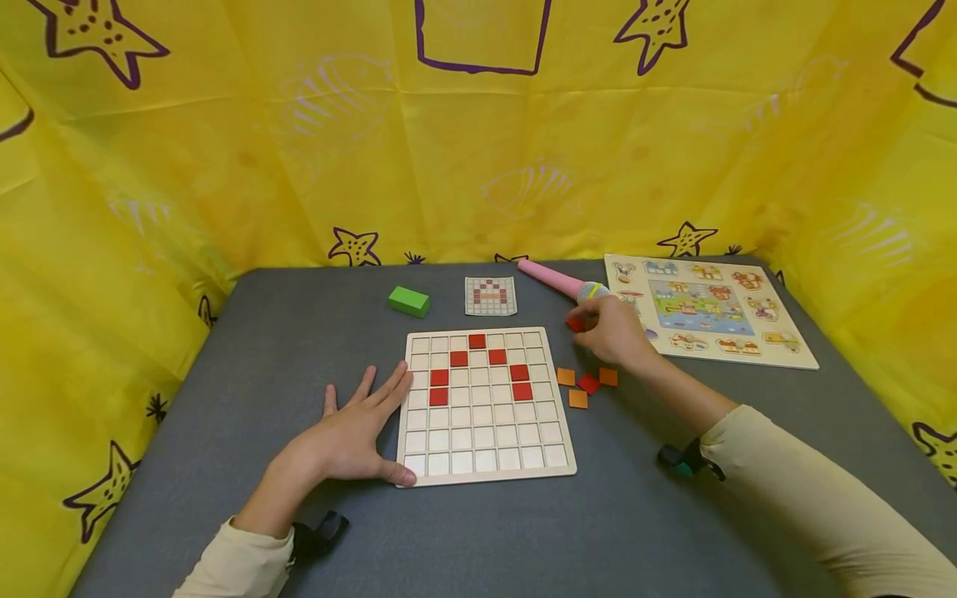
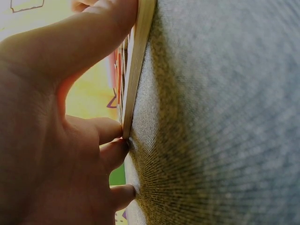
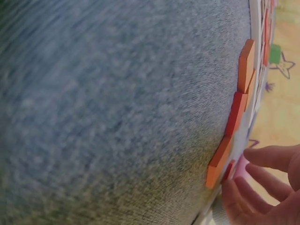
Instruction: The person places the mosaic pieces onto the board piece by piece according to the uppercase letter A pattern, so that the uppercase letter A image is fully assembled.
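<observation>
A pale wooden grid board (image 1: 486,479) lies flat, with several red square tiles (image 1: 459,359) set in its cells in a peaked arch. My left hand (image 1: 347,436) is spread along the board's left side, thumb on the near left corner and a fingertip at the edge. In the left wrist view the thumb overlaps the board's wooden edge (image 2: 137,65). Beyond the board's right side, my right hand (image 1: 615,332) pinches a red tile (image 1: 576,324) between thumb and fingertips, low over the table. Nearby lie three orange tiles (image 1: 578,399) and another red tile (image 1: 589,384).
A small pattern card (image 1: 490,296) sits behind the board, a green block (image 1: 409,301) to its left. A pink toy microphone (image 1: 553,279) lies just beyond my right hand, beside a wooden picture puzzle (image 1: 785,353). Yellow printed cloth (image 1: 463,166) hangs around the grey table (image 1: 299,324).
</observation>
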Motion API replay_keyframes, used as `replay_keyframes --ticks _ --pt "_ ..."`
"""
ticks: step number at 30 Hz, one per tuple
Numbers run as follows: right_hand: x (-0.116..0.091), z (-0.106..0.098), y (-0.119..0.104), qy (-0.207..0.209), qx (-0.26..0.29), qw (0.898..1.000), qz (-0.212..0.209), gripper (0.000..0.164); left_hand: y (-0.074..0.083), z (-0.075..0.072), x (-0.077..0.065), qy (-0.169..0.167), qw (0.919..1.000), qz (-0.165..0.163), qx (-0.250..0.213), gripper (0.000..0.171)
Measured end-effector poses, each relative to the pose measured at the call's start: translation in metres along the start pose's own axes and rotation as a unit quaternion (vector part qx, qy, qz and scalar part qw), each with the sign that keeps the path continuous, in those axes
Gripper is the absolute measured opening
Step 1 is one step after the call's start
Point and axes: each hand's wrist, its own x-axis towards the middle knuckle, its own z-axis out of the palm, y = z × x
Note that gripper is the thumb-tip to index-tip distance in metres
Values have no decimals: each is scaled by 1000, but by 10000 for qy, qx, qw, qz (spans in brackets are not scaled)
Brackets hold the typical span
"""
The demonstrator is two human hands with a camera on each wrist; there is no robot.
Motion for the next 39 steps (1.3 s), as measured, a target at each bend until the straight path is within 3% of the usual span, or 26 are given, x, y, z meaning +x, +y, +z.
replay_keyframes --ticks 18,30,39 --pt "3 7 3 -194 -552 9983 23 40 1 -1 -1 15 10000 -3 35 140" --pt "7 8 4 -190 -452 9987 -103 32 0 0 -4 118 9998 161 -2 140" --pt "11 6 12 -457 -104 9989 -20 29 0 1 -2 116 9998 132 -9 140"
